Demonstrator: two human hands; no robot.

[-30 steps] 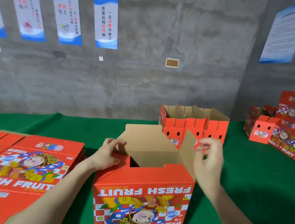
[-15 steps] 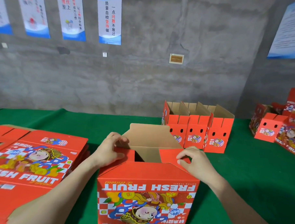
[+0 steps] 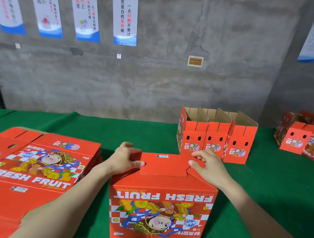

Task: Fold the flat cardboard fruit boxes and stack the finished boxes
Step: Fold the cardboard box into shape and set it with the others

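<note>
Flaps (image 3: 164,166) of one box (image 3: 163,209) lay almost closed, left hand (image 3: 127,159) pressing flat, hold of right hand (image 3: 209,165) unclear; three boxes (image 3: 215,141) stood finished, many flat ones (image 3: 39,164) waited.

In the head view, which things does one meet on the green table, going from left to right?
Stack of flat boxes, box being folded, row of three open boxes, more boxes at the right edge.
</note>
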